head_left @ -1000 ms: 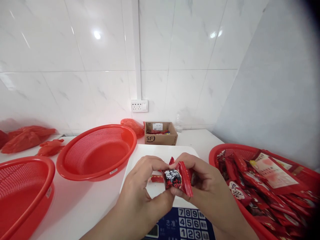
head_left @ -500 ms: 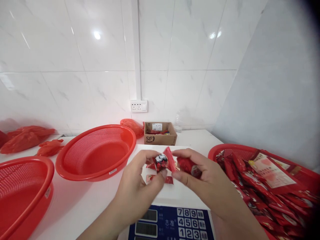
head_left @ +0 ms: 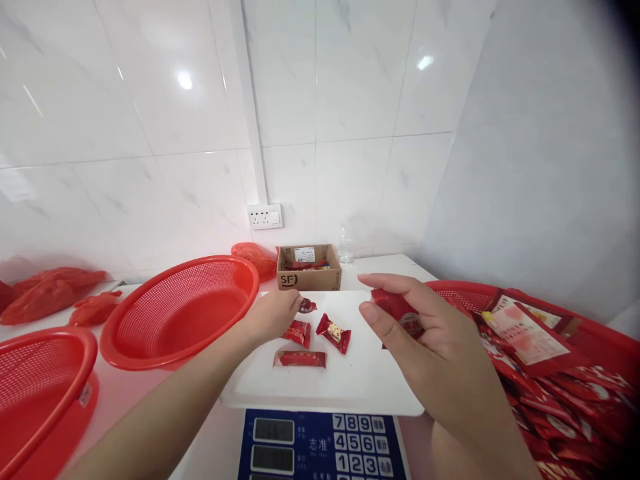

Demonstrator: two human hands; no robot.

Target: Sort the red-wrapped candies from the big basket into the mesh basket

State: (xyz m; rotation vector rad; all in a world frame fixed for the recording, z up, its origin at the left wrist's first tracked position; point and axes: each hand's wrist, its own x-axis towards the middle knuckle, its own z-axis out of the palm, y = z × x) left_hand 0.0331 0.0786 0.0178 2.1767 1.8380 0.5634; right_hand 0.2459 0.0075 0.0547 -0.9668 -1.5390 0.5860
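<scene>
At far left on the tray (head_left: 345, 390), the left hand (head_left: 273, 313) is touching a sweet (head_left: 309, 306), grip impossible to tell, while the right hand (head_left: 435, 347) is clasping a packet (head_left: 397, 311)

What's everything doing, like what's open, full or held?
Left hand: fingertips at a small red piece; grip unclear.
Right hand: holding a red packet.
Long packet: wrapped, flat on the scale tray.
Red-and-gold piece: wrapped, on the tray.
Scale displays: too dim to read.
Cardboard box: open, things inside.
Right basket: filled with packages.
Wall socket: nothing plugged in.
</scene>
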